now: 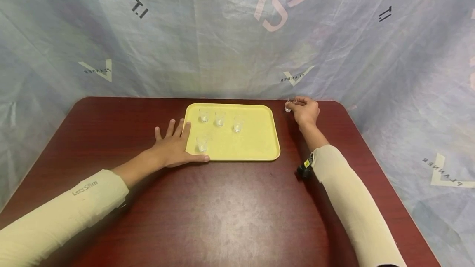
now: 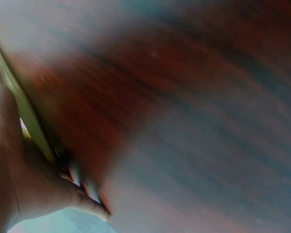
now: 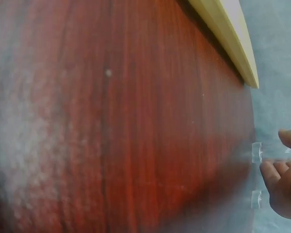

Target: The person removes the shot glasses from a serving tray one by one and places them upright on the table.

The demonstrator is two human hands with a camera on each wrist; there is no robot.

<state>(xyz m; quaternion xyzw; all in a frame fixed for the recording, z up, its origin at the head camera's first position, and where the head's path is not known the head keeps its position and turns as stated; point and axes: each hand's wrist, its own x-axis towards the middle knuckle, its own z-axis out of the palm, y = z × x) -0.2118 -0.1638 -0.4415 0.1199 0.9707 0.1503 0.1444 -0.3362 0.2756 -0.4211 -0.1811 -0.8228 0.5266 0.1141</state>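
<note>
At the far right corner of the dark red wooden table (image 1: 237,217), just beyond the tray's right edge, the person's right hand (image 1: 306,111) pinches a small clear glass cup (image 1: 288,106) between curled fingertips (image 3: 269,171); whether it rests on the wood or hangs just above I cannot tell. The left hand (image 1: 172,148) lies flat, fingers spread and holding nothing, pressed against the near left corner of the pale yellow plastic tray (image 1: 259,145). Four more small clear cups (image 1: 219,119) stand upright on that tray. The held cup looks light, rigid, smooth and probably slippery, likely breakable if dropped; a pinch across its rim or around its sides seems the surest hold.
</note>
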